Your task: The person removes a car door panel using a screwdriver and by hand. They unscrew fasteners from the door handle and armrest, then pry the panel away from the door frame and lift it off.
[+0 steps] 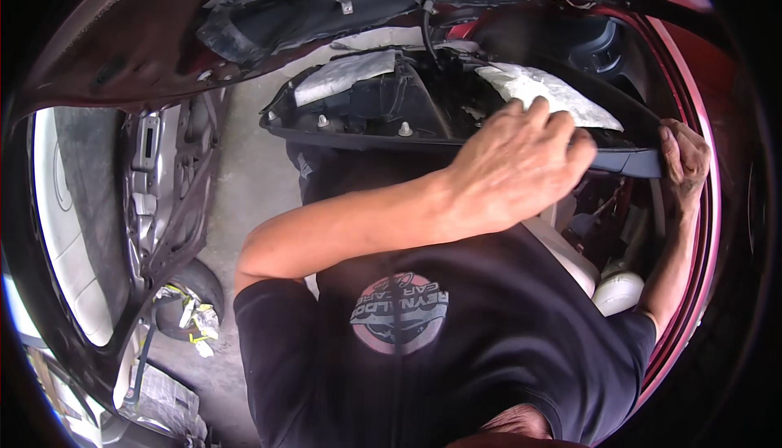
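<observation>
A black car trim panel lies across my lap with its inner side up. White clips stand along its near edge. Two pale padding pieces are fixed to it: one flat piece on the left, and a wider padding sheet on the right, crumpled near my fingers. My left hand reaches across my chest, its fingers curled closed at the right sheet's near edge; whatever is in them is hidden. At the panel's right end my right hand grips the edge, thumb on top.
Dark red car bodywork borders the right side, and a red-brown panel with a torn dark liner hangs overhead. To the left are a bare metal door frame and a round black object with yellow-and-white scraps on the concrete floor.
</observation>
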Available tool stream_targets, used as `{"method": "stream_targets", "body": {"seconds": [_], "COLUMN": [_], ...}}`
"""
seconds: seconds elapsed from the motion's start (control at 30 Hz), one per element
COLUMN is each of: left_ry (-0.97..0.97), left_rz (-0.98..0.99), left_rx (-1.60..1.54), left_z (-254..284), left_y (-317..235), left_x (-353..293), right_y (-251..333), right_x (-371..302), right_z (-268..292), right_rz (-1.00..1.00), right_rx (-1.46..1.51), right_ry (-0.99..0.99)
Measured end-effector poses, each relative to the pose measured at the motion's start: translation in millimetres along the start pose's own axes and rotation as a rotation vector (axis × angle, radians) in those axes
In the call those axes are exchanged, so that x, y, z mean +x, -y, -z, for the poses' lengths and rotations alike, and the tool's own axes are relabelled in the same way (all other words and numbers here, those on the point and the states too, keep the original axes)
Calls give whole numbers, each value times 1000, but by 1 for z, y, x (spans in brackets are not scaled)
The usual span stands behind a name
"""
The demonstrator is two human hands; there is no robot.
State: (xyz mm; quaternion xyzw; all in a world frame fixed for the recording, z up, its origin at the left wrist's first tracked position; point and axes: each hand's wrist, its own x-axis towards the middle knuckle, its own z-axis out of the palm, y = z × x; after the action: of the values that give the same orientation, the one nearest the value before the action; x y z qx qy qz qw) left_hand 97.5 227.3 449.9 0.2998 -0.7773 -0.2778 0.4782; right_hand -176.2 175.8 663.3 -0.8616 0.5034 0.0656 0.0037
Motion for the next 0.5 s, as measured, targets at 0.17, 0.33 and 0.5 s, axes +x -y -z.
{"method": "stream_targets", "body": {"seconds": [0.17, 0.33, 0.5], "left_ry": [-5, -152, -280], "left_rz": [174, 183, 138], "left_rx": [-118, -225, -258], "left_z": [18, 2, -15], "left_y": [45, 41, 31], "left_x": [-71, -64, -43], "right_y": [-7, -12, 0], "right_x": [3, 5, 4], "right_z": [3, 4, 5], "right_rz": [-25, 20, -36], "right_rx": [-34, -115, -291], "right_ry": [-8, 24, 36]}}
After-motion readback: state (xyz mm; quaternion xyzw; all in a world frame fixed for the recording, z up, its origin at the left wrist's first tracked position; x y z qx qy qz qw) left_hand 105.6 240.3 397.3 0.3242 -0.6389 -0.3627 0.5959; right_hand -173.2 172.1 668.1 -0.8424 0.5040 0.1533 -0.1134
